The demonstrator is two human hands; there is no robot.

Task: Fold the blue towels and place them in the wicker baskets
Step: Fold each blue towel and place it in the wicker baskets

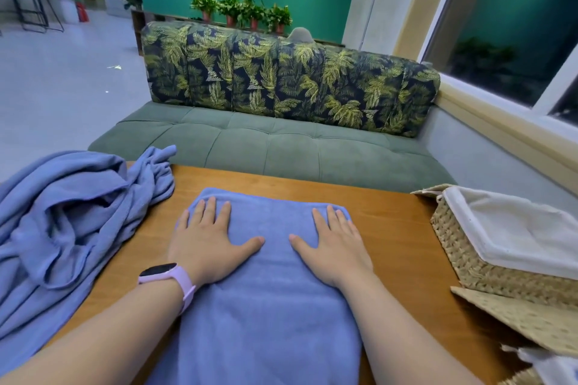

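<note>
Folded towel: a blue towel (pixel 269 291) lies flat on the wooden table (pixel 391 228), at 6 o'clock from the middle of the view, folded into a long strip that runs from the near edge away from the person. Its far end is rounded at the corners and the cloth is smooth, soft and matte, with a faint seam line across it near the fingertips.
Left hand: the left hand (pixel 206 241) rests palm down on the towel's far left part, fingers straight and spread, thumb pointing toward 3 o'clock; it grasps nothing.
Right hand: the right hand (pixel 337 247) lies flat on the towel's far right part, fingers straight, thumb pointing toward 9 o'clock; it holds nothing either.
Wristband: a pale lilac smart band (pixel 169 278) with a dark screen sits on the left wrist.
Unfolded towels: a crumpled heap of blue cloth (pixel 62 228) lies at 9 o'clock, draped over the table's left edge, well apart from the folded towel.
Wicker basket: a woven basket (pixel 463 247) with a white fabric liner (pixel 516 228) stands at 3 o'clock on the table's right side.
Second basket: a woven edge (pixel 519 325) shows at 4 o'clock, cut off by the frame.
Writing: no brand, label or lettering can be read on the towels, the baskets or the band's screen.
Beyond the table: a green bench seat (pixel 281 147) at 12 o'clock, with a leaf-print cushion (pixel 281 78) along its back.
</note>
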